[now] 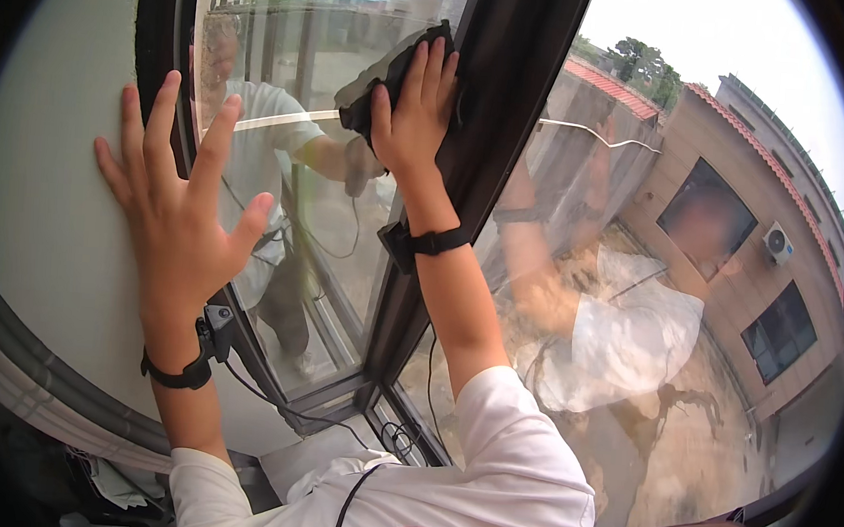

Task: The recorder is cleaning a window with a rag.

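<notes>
My right hand [417, 127] lies on a black cloth [402, 81] and presses it against the window pane [275, 59], close to the dark frame post [485, 115]. Much of the cloth is under my fingers. My left hand [178, 227] is spread wide, with its fingers apart and nothing in it. It is at the white wall [60, 140] beside the window's left frame; whether the whole palm touches the wall I cannot tell. Each wrist carries a black strap with a small device, the left one [195, 365] trailing a cable.
Thin black cables [400, 440] run near the lower window frame [327, 395]. A second pane on the right reflects a person in a white shirt. Beyond it stand a building [728, 231] with an air-conditioner unit [777, 242]. Pipes [67, 379] curve along the lower left wall.
</notes>
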Demonstrator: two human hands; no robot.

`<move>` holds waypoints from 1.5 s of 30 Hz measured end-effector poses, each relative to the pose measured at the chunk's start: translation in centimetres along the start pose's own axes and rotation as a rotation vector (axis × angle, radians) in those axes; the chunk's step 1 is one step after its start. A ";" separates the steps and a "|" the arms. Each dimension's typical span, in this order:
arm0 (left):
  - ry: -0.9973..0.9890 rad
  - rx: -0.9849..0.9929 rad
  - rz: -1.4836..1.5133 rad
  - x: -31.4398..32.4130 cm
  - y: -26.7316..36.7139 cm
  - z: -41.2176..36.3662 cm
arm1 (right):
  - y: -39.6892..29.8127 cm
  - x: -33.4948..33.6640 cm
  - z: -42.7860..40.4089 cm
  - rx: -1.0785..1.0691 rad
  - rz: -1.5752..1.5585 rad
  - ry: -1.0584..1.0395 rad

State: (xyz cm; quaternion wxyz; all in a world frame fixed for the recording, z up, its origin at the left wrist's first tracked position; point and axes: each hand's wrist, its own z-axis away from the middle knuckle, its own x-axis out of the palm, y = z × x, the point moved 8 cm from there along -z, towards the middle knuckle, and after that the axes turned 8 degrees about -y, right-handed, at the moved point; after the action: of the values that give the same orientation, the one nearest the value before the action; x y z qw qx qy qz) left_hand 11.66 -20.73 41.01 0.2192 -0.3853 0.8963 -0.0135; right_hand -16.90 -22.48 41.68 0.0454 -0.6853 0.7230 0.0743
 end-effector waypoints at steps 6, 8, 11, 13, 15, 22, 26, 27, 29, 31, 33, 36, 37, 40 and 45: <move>-0.007 0.021 -0.017 0.1 0.3 -0.1 | -0.4 1.4 7.9 0.094 -0.024 -0.100; -0.019 0.031 -0.027 0.4 0.3 0.1 | -0.5 2.0 10.7 0.110 -0.032 -0.119; -0.016 0.050 -0.022 0.4 0.1 0.1 | -0.3 3.1 14.5 0.123 -0.036 -0.143; -0.022 0.060 -0.004 0.3 0.0 0.1 | -0.2 3.6 16.7 0.117 -0.045 -0.154; 0.066 0.117 0.146 -0.7 -0.3 0.5 | -0.2 4.2 18.4 0.110 -0.048 -0.166; -0.077 0.074 0.086 1.8 0.5 6.1 | 1.0 4.9 21.7 0.052 -0.043 -0.146; -0.142 -0.052 -0.046 5.8 2.1 14.1 | 0.5 4.9 22.7 0.038 -0.059 -0.120; -0.158 -0.068 -0.020 6.7 2.9 16.1 | 0.4 4.5 23.4 0.035 -0.061 -0.111; -0.201 -0.069 -0.005 8.3 4.2 19.8 | -0.9 5.3 26.6 0.095 -0.103 -0.166; -0.236 -0.078 -0.034 10.1 5.4 24.0 | -2.3 6.6 30.5 0.087 -0.078 -0.144; -0.223 -0.061 -0.052 11.6 6.7 28.9 | -4.3 7.8 35.1 0.083 -0.080 -0.167; -0.137 -0.143 -0.059 13.8 6.3 38.4 | -6.2 9.2 40.6 0.026 -0.040 -0.210; -0.074 -0.212 -0.070 13.8 5.7 41.5 | -7.4 9.3 41.9 -0.020 -0.016 -0.245; -0.142 -0.306 -0.147 16.0 4.5 49.2 | -9.2 10.4 44.4 -0.099 -0.056 -0.122; -0.034 -0.312 -0.192 19.7 4.4 56.8 | -10.1 9.7 47.4 -0.056 0.091 -0.118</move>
State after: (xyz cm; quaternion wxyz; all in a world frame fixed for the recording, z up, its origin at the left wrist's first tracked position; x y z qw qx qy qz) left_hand 19.61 -23.19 -18.73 0.1694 -0.4987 0.8427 0.1115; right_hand -9.07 -24.45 -7.07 0.0654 -0.6472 0.7471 0.1371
